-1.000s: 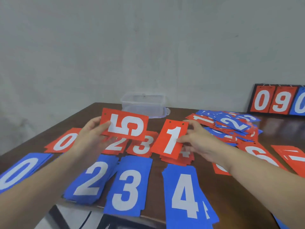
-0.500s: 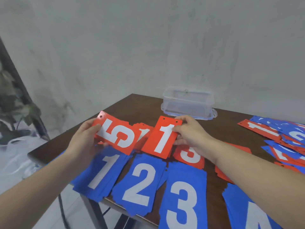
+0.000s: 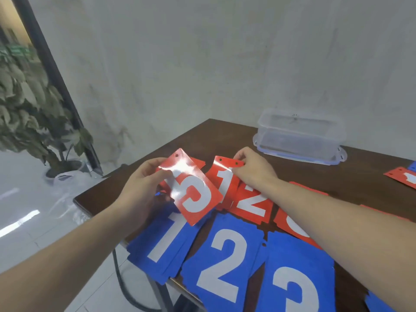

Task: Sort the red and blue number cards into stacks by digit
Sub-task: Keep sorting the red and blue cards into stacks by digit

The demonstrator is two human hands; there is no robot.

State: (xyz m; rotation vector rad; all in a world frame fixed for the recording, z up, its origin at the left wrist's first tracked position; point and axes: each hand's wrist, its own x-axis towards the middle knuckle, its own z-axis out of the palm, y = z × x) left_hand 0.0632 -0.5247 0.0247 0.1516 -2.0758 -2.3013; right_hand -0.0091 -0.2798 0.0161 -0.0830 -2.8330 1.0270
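Red 5 card [image 3: 192, 194] pinched at its upper left edge by left hand [image 3: 140, 188], thumb on the face, fingers behind; lifted clear of the surface [image 3: 225, 134], above the blue 1 stack [image 3: 162, 244]. Long axis running from upper left to lower right, two punched holes at the far upper end, digit tilted with it, glare washing out the upper half. Card lying to the right of the left grip, most of its length sticking out past the thumb.

Red 1 card [image 3: 225, 179] pinched at its top edge by right hand [image 3: 252, 170], fingertips closed over the corner beside one hole. Long axis running toward the camera and slightly left, holed end farthest away, lower part tucked behind the 5 card. Cannot tell whether its lower end touches the cards beneath. Hangs below and to the left of the right grip.

Just right of it, red 2 stack [image 3: 252, 203] lying flat, partly under the right forearm; red 3 stack [image 3: 292, 224] beyond that, mostly covered by the arm. Near row: blue 1 stack overhanging the surface edge, blue 2 stack [image 3: 222, 262], blue 3 stack [image 3: 297, 280], all with long axes pointing roughly away from the camera.

Farther back, clear plastic box [image 3: 299, 138] near the wall. At the right edge, a further red card [image 3: 403, 179]. Off the surface to the left, potted plant [image 3: 27, 104] on the floor.
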